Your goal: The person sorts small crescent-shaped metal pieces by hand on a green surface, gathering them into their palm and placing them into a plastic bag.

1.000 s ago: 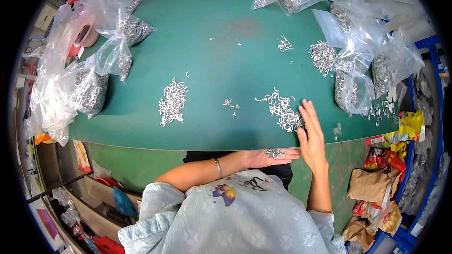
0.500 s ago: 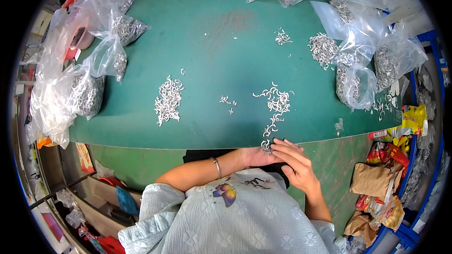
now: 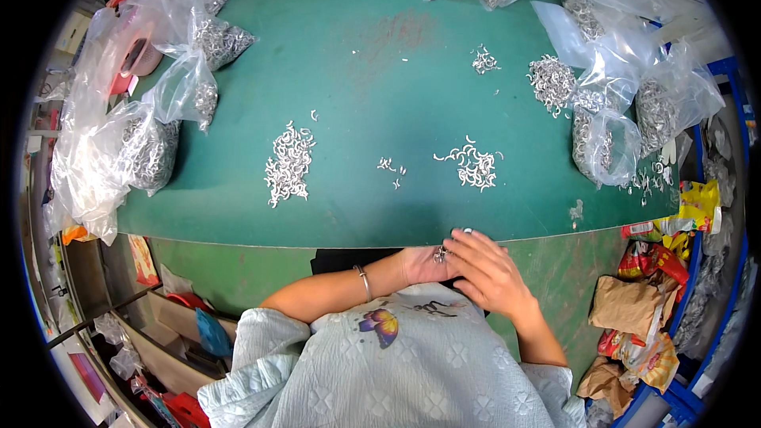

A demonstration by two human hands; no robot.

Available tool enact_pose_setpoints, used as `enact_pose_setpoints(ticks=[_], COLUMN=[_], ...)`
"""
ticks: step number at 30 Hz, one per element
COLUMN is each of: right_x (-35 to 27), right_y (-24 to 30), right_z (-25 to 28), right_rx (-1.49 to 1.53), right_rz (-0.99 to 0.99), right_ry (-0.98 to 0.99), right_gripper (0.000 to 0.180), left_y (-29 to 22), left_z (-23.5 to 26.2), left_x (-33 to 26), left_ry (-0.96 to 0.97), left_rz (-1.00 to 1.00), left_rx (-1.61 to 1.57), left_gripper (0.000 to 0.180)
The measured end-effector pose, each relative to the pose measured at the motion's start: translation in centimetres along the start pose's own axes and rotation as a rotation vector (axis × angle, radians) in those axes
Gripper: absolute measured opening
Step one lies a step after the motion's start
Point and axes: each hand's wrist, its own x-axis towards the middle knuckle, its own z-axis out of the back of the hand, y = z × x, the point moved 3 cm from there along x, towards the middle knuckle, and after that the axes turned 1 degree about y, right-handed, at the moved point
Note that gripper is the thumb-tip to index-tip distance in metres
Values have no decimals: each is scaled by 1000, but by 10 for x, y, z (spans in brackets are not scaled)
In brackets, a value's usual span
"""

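Observation:
Just below the table's near edge, my left hand (image 3: 422, 265) is cupped palm up with several small curved silvery metal pieces (image 3: 439, 254) in it. My right hand (image 3: 490, 276) lies across the left hand's fingertips at the table edge, its fingers stretched out and slanting toward the palm. Whether anything sits under those fingers is hidden. Farther in on the green table (image 3: 365, 218) lies a loose pile of the same curved pieces (image 3: 477, 170). A larger pile (image 3: 290, 163) spreads to the left, and a few pieces (image 3: 386, 163) lie between the two.
Clear plastic bags of metal pieces (image 3: 151, 150) crowd the table's left side, and more bags (image 3: 606, 147) stand on the right beside another pile (image 3: 551, 82). A small heap (image 3: 484, 59) lies farther back. Paper and coloured packages (image 3: 630, 301) fill the floor at right.
The trail of pieces running from the middle-right pile to the table edge is gone from the tabletop. My right hand has shifted slightly left over the left palm.

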Motion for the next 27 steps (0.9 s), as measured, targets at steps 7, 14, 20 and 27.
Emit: enact_pose_setpoints(ticks=[7, 14, 20, 27], right_x=[-3, 35, 50, 18], right_y=[0, -50, -57, -31], right_z=[0, 44, 39, 31], right_rx=[-44, -218, -270, -89], right_rz=[74, -354, -316, -271], right_ry=[-182, -385, -180, -91], right_gripper=[35, 44, 48, 49], left_y=[1, -8, -7, -8], left_z=[22, 30, 12, 7], left_x=[-4, -3, -1, -3], left_ry=[382, 32, -107, -86], left_rz=[8, 26, 27, -33], left_rx=[-278, -116, -152, 193], left_gripper=[60, 61, 62, 52])
